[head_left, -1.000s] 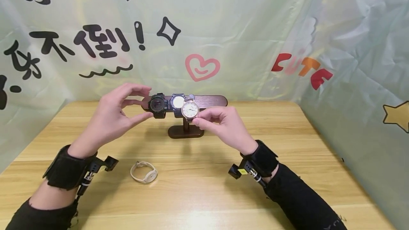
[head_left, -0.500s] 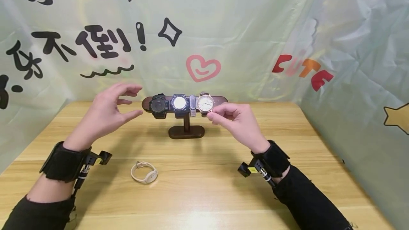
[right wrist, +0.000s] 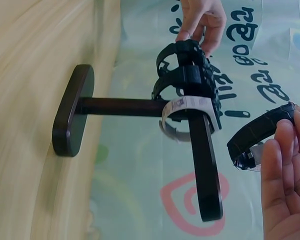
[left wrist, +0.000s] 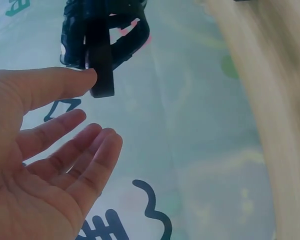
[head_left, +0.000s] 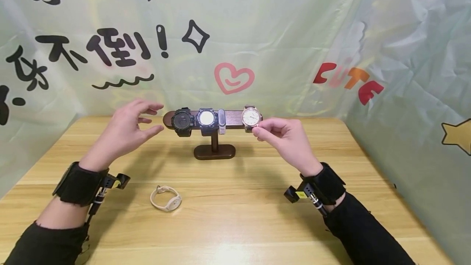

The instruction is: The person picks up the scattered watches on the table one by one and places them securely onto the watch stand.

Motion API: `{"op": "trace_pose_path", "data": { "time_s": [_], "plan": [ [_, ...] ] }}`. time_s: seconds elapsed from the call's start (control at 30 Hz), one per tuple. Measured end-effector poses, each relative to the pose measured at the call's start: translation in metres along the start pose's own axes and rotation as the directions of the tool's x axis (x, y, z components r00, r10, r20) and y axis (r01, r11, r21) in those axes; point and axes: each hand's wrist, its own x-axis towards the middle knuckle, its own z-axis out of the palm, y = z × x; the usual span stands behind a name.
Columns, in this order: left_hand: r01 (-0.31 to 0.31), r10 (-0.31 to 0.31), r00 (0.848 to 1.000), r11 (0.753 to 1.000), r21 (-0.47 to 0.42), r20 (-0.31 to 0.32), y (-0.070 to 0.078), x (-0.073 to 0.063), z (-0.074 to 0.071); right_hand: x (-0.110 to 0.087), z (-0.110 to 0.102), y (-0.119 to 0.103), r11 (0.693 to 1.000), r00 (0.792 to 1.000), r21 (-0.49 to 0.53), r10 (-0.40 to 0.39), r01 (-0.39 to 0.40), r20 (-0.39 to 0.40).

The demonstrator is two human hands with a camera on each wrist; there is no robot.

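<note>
My right hand [head_left: 288, 138] pinches a wristwatch [head_left: 252, 117] with a pale round dial, a gold rim and a dark strap. It overlaps the right end of the dark wooden watch stand [head_left: 233, 118] in the head view, but the right wrist view shows the looped strap [right wrist: 262, 127] apart from the bar [right wrist: 206, 175]. On the bar's left part sit a black watch [head_left: 182, 121], a dark watch with a glaring face [head_left: 207, 118] and a slim grey band [head_left: 222, 120]. Fingers spread and holding nothing, my left hand [head_left: 123, 130] is at the bar's left end, thumb tip close to it.
A cream-coloured watch [head_left: 166, 198] lies on the wooden table [head_left: 228, 224], nearer to me than the stand's oval base [head_left: 214, 152]. Behind the table hangs a pale green printed cloth [head_left: 287, 44], which also runs along the right side.
My right hand has carried the wristwatch rightward from in front of the middle of the bar to its right end. My left hand has drawn back slightly to the left.
</note>
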Motion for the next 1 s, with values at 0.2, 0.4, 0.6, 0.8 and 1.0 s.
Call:
{"op": "trace_pose_path", "data": {
  "time_s": [0.2, 0.4, 0.6, 0.8, 1.0],
  "plan": [
    [0.029, -0.029, 0.999, 1.0, -0.004, 0.017, 0.001, 0.001, 0.002, -0.003, -0.008, 0.004, 1.0, 1.0, -0.013, 0.004, -0.005, -0.012],
    [0.004, -0.003, 1.0, 1.0, -0.021, 0.024, -0.003, 0.002, 0.007, -0.005, -0.015, 0.011, 1.0, 1.0, -0.025, 0.005, -0.006, -0.026],
    [-0.018, 0.018, 1.0, 1.0, -0.022, 0.019, -0.001, 0.001, 0.009, -0.008, -0.022, 0.017, 0.999, 0.999, -0.046, 0.007, -0.008, -0.035],
    [-0.025, 0.025, 0.999, 1.0, -0.014, 0.024, 0.0, 0.001, 0.01, -0.011, -0.029, 0.021, 0.996, 0.998, -0.087, 0.022, -0.027, -0.057],
    [-0.029, 0.029, 0.999, 1.0, -0.005, 0.014, -0.001, 0.001, 0.011, -0.011, -0.031, 0.026, 0.993, 0.996, -0.093, 0.061, -0.067, -0.062]
  ]
}}
